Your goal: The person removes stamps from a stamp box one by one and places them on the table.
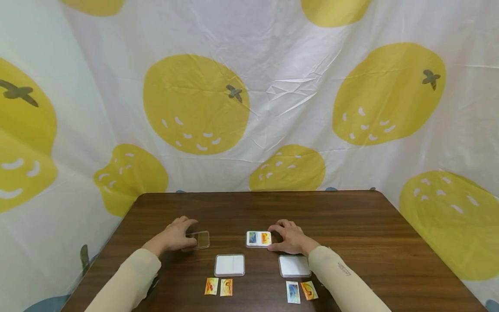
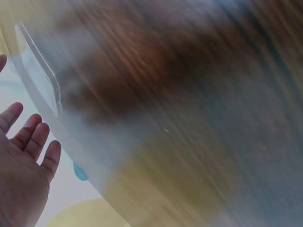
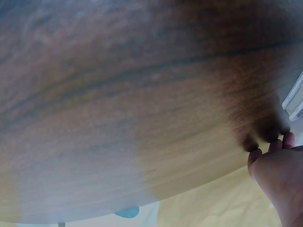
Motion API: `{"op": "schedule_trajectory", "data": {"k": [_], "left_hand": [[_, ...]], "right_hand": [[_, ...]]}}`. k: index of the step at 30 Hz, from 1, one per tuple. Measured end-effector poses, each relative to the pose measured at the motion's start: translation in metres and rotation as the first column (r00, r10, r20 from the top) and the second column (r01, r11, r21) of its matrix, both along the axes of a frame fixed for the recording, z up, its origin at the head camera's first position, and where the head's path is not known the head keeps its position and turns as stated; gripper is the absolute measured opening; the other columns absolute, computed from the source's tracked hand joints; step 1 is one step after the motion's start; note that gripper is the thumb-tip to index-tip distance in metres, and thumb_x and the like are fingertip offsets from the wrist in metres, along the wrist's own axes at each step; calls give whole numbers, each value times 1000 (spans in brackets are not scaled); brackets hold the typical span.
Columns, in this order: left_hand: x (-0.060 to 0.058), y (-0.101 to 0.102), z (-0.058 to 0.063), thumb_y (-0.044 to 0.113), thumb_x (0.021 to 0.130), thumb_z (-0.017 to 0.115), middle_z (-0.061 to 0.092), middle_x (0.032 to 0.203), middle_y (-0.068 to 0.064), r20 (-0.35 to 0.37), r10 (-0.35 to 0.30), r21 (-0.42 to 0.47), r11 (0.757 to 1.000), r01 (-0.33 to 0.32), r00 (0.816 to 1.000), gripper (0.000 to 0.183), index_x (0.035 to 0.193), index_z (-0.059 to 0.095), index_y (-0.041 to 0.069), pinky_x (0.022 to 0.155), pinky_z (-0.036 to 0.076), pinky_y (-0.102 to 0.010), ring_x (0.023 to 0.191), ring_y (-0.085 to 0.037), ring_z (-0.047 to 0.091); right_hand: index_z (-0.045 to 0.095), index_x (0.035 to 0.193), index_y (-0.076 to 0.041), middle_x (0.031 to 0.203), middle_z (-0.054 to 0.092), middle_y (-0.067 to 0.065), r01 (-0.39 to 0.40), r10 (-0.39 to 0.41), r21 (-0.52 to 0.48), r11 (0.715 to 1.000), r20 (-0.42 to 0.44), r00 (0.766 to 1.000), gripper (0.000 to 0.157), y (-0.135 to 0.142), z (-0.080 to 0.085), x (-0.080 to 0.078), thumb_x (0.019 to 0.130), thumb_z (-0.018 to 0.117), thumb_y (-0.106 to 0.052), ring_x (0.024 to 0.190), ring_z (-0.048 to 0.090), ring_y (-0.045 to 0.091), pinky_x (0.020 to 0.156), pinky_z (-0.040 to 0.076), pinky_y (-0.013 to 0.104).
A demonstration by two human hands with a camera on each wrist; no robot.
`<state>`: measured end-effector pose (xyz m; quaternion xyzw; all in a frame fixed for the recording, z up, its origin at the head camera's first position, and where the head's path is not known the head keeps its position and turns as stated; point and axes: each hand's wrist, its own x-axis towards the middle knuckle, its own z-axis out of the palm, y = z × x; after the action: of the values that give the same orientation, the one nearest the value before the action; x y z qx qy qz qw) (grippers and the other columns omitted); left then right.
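Note:
In the head view my left hand (image 1: 177, 236) is over the left end of a clear plastic lid (image 1: 203, 241), its thumb overlapping it. The left wrist view shows loosely spread fingers (image 2: 35, 137) below the lid (image 2: 45, 71). My right hand (image 1: 290, 237) holds the right end of a shallow case (image 1: 259, 245) between thumb and index finger. Two small picture cards (image 1: 266, 238), one blue-green and one orange, lie side by side in that case. In the right wrist view the other fingertips (image 3: 254, 155) are down at the table beside the case's clear edge (image 3: 294, 104).
Two white-lined cases, one left (image 1: 230, 265) and one right (image 1: 293, 266), lie nearer me. Two orange cards (image 1: 211, 286) are below the left one; a blue card (image 1: 293, 292) and an orange card (image 1: 309, 290) are below the right. A lemon-print curtain (image 1: 288, 125) hangs behind the brown table (image 1: 234, 208).

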<state>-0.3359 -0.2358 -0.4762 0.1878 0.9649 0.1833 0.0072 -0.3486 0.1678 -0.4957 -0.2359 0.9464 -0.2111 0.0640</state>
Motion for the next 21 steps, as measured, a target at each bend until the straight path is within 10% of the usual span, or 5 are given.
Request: {"op": "schedule_trajectory", "data": {"k": [21], "left_hand": [[-10, 49, 9, 26, 88, 70, 54, 126, -16, 12, -65, 83, 995, 64, 998, 54, 134, 57, 2, 101, 35, -60, 122, -37, 47]], "right_hand": [[56, 135, -20, 142, 41, 14, -5, 5, 23, 1000, -2, 1000, 58, -1, -2, -1, 87, 72, -50, 133, 33, 41, 108, 23, 61]]}}
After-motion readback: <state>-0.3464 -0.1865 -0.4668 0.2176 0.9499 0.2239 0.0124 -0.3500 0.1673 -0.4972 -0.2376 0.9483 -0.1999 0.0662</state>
